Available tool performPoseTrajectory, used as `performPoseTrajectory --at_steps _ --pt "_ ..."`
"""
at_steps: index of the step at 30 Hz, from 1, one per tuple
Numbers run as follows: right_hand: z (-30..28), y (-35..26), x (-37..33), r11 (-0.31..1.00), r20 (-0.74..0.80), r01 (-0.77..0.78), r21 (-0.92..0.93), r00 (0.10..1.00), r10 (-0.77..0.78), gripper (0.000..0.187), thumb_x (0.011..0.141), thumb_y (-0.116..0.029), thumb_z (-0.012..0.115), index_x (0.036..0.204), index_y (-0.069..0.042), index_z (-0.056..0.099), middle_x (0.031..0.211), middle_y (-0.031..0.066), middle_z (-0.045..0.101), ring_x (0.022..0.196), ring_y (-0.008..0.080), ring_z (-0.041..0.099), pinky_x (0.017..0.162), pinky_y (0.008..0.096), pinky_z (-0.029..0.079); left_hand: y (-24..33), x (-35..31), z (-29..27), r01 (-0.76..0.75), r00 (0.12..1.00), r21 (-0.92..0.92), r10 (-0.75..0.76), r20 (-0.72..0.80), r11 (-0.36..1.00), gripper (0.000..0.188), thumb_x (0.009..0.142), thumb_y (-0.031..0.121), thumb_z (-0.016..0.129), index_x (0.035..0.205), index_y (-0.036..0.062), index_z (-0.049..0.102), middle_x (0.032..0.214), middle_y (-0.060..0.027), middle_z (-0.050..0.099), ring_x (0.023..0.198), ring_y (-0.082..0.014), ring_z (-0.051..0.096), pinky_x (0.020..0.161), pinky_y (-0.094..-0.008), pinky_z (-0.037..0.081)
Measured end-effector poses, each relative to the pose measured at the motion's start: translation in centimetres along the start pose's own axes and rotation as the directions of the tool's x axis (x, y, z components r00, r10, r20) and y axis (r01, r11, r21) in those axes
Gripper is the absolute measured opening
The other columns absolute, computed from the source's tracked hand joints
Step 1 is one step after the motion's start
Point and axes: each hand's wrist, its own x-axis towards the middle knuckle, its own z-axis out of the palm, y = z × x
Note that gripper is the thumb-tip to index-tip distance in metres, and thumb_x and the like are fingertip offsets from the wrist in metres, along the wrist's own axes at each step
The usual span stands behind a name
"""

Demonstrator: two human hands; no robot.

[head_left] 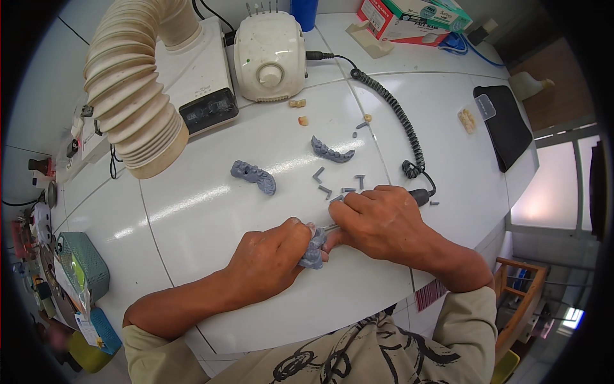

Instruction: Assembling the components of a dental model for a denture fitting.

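Surface from above. Near edge, centre: an arch model in the left grip; to its right, a handpiece in the right grip. Behind the grips: two separate models, side by side, with rods in front of the right-hand one. Back: a control unit, right of a hose; boxes, farther right; a cord, running from the unit to the handpiece. Far right: a pouch.

The person wears a beige shirt with a black brushstroke print (loops and loose curls). Left of the print is the plain left sleeve, right of it the right sleeve, both elbow-length; left hand and right hand are bare.
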Motion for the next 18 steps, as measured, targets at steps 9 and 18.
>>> performPoseTrajectory --at_steps 9,18 --pt "-0.18 -0.1 0.01 1.0 0.03 -0.007 -0.001 1.0 0.007 0.048 0.084 -0.055 0.081 0.086 -0.011 0.06 0.069 0.0013 0.057 0.059 0.021 0.067 0.057 0.0354 0.05 -0.09 -0.14 -0.04 -0.047 0.999 0.051 0.047 0.006 0.998 0.043 0.082 0.007 0.087 0.115 -0.0051 0.064 0.096 -0.0133 0.064 0.077 -0.0277 0.072 0.054 -0.0378 0.058" --pt "-0.1 -0.12 -0.01 1.0 0.036 -0.006 0.001 0.999 0.006 0.048 0.085 -0.054 0.08 0.085 -0.011 0.06 0.068 0.0014 0.057 0.059 0.0215 0.067 0.057 0.0356 0.05 -0.11 -0.05 -0.06 -0.074 0.997 0.067 0.075 -0.008 0.995 0.04 0.083 0.007 0.087 0.113 -0.0055 0.064 0.094 -0.0133 0.063 0.074 -0.0268 0.072 0.052 -0.0372 0.057"
